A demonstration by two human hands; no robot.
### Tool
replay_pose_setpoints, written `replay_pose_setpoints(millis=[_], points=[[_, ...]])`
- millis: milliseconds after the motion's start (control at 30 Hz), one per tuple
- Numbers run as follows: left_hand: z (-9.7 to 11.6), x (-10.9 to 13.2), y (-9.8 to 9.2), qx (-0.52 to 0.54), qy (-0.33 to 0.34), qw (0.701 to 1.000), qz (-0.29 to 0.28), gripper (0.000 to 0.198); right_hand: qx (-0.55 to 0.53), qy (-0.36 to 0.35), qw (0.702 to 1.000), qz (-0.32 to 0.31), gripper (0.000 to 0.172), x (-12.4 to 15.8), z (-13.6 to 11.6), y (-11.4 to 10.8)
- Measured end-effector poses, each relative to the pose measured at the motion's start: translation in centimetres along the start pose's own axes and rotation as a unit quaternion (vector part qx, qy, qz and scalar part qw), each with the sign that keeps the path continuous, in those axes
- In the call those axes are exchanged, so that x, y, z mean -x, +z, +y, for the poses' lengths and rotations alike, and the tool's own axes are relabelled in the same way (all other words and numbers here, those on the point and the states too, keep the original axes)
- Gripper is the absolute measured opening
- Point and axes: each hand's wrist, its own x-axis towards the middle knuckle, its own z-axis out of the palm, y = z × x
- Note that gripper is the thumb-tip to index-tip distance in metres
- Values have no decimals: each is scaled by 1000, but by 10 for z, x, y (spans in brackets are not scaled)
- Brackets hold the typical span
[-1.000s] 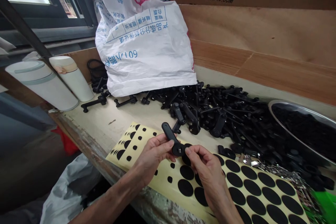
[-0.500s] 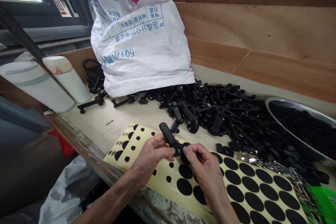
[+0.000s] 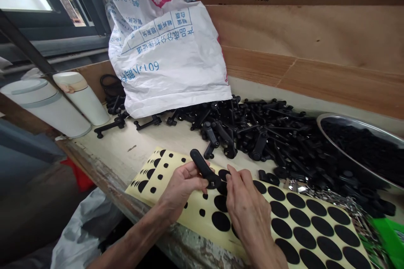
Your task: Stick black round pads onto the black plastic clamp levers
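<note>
My left hand is closed around a black plastic arm-shaped part, its long end tilted up and away and its round end by my thumb. Beside that round end is my right hand, back turned to me, fingers bent together. Whatever its fingertips pinch is hidden or too small to name. Beneath both hands lies a pale yellow backing sheet of black stickers, with large round ones on the right and small squarish ones on the left.
Similar black plastic parts are heaped behind the sheet. A metal bowl of small black pieces stands at right, near metal bits and a green packet. A white sack and two white flasks stand behind.
My right fingers have come away from the round end of the black part and turned downward beside it. My left hand keeps its hold on the part, nearly in place.
</note>
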Motion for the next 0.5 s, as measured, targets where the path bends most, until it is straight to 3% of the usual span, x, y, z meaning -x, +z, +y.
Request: replay_pose_setpoints(millis=[100,200,267,433,500], points=[[6,2,1,20,-4,1000,-15,32,-213,81,972,-59,42,-9,8,-5],[8,2,0,47,-1,998,-35,28,-435,155,875,-142,37,-13,1,-8],[6,3,0,54,-2,998,-33,27,-517,161,823,-171,33,-11,-9,-5],[8,14,-4,18,-8,1000,-17,29,-573,147,783,-193,32,-1,-24,5],[22,29,-16,-14,-18,999,-25,29,-559,143,792,-201,32,0,-20,5]])
